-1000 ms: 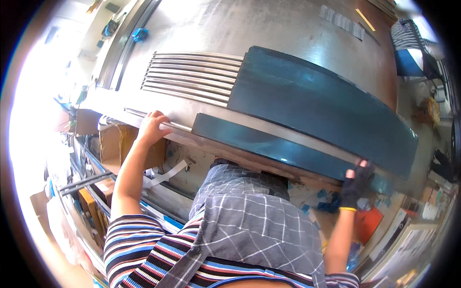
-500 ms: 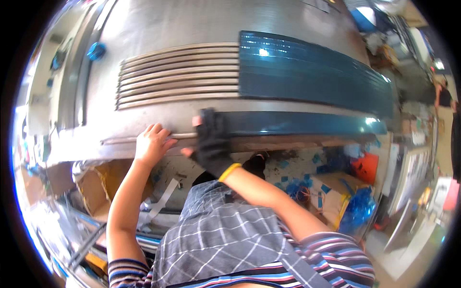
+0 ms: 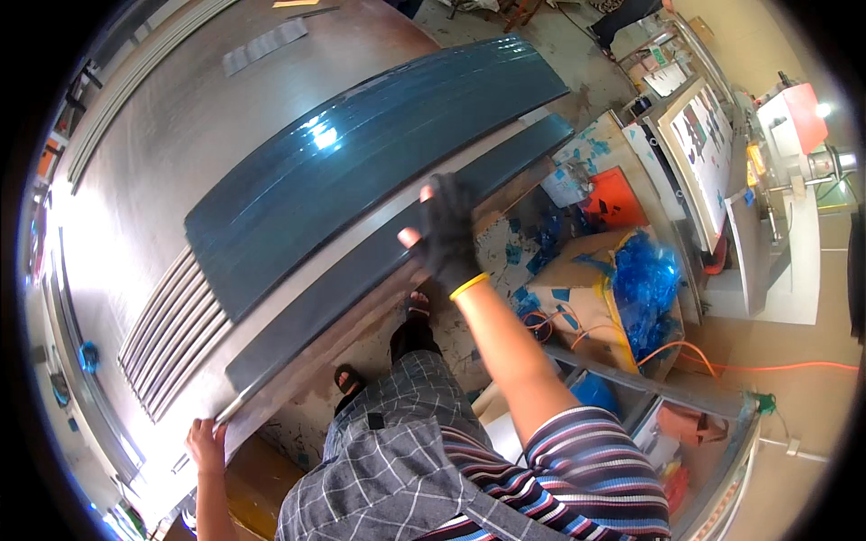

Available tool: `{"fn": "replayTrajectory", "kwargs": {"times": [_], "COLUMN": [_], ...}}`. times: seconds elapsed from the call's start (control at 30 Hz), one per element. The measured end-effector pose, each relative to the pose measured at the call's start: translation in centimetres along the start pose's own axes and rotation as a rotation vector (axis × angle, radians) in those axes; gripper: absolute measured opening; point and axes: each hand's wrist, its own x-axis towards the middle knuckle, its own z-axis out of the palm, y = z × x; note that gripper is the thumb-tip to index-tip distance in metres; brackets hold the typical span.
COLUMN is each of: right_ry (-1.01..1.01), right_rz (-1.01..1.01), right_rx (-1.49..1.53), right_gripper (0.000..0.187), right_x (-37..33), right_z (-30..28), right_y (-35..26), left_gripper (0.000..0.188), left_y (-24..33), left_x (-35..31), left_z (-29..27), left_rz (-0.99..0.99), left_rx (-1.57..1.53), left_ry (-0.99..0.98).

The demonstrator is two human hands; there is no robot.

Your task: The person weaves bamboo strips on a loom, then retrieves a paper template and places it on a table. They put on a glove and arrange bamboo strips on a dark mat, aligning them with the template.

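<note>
A thin metal rod (image 3: 236,405) lies along the table's front edge, most of its length under a narrow dark blue sheet (image 3: 311,326). My left hand (image 3: 207,444), bare, has its fingers closed on the rod's exposed end. Farther along, my right hand (image 3: 448,233) wears a black fingerless glove and is over the narrow sheet, thumb apart from the fingers. Whether its palm touches the sheet is hidden. Behind lie several parallel metal rods (image 3: 176,334), their far part covered by a wide, glossy dark blue sheet (image 3: 361,171).
The metal table (image 3: 135,225) carries a grey strip (image 3: 266,47) and a small blue roll (image 3: 87,357). To the right stand a cardboard box (image 3: 577,279) with crumpled blue film (image 3: 645,293), and an orange-red sheet (image 3: 616,198). An orange cord (image 3: 704,356) crosses the floor.
The view has turned to the right. My right hand has moved along the narrow blue sheet, away from my left hand, which stays at the rod's exposed end.
</note>
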Motion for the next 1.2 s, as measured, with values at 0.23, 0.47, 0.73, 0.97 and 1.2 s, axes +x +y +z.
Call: {"fn": "replayTrajectory", "kwargs": {"times": [0.23,0.47,0.73,0.97,1.2], "right_ry": [-0.084,-0.169,-0.181,-0.449,-0.468], "right_rz": [0.356,0.636,-0.105,-0.071,-0.229], "right_rx": [-0.372,-0.383,-0.323,0.274,0.25], "right_gripper": [0.071,0.068,0.066,0.091,0.087], "right_x": [4.6,8.7,1.8,-4.1,-7.2], "right_z": [-6.1,-9.1,-3.3,5.3,12.5], "right_y": [24.3,33.2,7.4,-24.9,-37.0], "left_gripper": [0.023,0.024,0.025,0.024,0.026], "left_y": [-1.3,-4.4,3.6,2.1,1.8], "left_x": [0.5,-1.2,2.8,1.7,2.5], "left_z": [-0.9,1.3,-5.7,-3.4,-2.7], "left_rz": [-0.107,-0.178,0.053,-0.011,-0.034], "left_rx": [0.138,0.144,0.08,-0.116,-0.099], "left_ry": [-0.345,-0.44,-0.267,-0.145,-0.208]}}
